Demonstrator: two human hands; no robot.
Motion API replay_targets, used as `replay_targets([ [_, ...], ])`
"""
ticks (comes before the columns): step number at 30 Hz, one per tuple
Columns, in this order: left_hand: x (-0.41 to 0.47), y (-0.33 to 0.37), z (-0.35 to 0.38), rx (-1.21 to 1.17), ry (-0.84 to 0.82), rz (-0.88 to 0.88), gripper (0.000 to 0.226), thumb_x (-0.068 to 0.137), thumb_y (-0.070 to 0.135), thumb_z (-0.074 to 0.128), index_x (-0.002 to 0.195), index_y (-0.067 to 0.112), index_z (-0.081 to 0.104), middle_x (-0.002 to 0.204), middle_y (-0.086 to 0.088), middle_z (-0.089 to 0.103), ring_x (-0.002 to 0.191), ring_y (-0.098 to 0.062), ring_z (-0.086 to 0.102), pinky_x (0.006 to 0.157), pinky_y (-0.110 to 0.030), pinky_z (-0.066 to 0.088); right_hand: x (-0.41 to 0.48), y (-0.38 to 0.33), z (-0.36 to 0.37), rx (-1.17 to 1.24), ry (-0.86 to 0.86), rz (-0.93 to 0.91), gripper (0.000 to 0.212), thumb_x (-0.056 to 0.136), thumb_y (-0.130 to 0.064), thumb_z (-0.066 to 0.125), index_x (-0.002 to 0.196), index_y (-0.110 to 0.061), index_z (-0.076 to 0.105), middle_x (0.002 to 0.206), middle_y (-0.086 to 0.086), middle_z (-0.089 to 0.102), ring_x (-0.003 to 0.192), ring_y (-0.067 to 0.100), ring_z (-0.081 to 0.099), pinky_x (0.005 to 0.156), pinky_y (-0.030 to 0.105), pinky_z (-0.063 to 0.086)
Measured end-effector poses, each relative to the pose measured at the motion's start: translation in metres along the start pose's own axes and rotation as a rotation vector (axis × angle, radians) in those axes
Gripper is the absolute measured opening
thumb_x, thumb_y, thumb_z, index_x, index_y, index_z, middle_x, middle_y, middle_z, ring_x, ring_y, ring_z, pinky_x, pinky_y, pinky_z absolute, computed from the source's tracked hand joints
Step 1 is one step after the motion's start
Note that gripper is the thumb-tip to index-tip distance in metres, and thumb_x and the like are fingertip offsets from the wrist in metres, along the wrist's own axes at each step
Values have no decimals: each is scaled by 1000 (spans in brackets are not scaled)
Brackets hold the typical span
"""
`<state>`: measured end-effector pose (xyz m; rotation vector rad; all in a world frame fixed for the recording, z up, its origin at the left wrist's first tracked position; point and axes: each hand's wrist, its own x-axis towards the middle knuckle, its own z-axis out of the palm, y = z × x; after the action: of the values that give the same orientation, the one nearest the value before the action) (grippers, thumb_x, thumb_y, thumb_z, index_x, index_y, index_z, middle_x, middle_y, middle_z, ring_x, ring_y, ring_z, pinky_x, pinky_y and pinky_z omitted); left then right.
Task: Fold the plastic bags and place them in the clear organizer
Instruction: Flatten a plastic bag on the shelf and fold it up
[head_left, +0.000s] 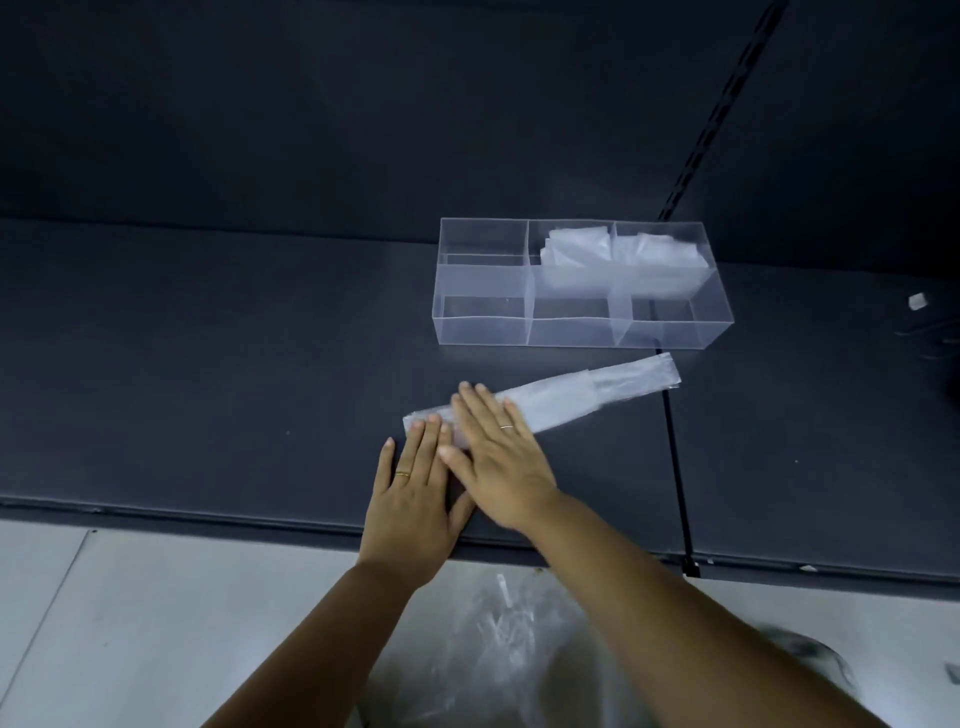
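- The left part of the folded plastic bag (571, 400) lies under both flat hands, so its folds there cannot be seen.
- The right hand (498, 457) is slightly smeared and covers part of the left hand (410, 493) near its forefinger.
- The folded bags (576, 249) in the clear organizer (483, 330) show only hazily through its walls; their number cannot be told.
- The loose plastic (498, 649) below the bench edge is partly behind the forearms and cut off by the bottom edge.
- A small white object (918, 301) on the bench at the right is too small to tell.
- A grey blurred shape (810, 649) at the bottom right cannot be made out.
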<state>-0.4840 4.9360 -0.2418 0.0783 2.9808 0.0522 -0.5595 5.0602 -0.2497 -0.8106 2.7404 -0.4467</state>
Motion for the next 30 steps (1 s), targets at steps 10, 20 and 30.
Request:
replay_targets([
  [10,2,-3,6,-4,-17,-12,81,84,63,-17,149,14,-15,159,-3,-14,145,-19,-18,118,-39,-12,-28,128,-43,-173,-3,231,69,100,-52,19,152,-17,-6,160,-3,-13,145,10,-17,115,29,-17],
  [20,8,-36,-5,31,-17,155,83,92,65,-2,151,10,20,158,-5,18,146,-21,15,119,-48,12,-21,157,-88,-50,168,383,23,90,-31,60,111,-23,60,110,-4,56,118,20,44,94,31,20],
  [30,12,-3,-28,-165,156,268,79,86,64,36,139,7,46,152,-9,36,143,-25,27,116,-43,11,-71,133,-118,829,-105,596,14,86,-13,67,74,-15,59,70,-1,65,63,12,56,52,18,41],
])
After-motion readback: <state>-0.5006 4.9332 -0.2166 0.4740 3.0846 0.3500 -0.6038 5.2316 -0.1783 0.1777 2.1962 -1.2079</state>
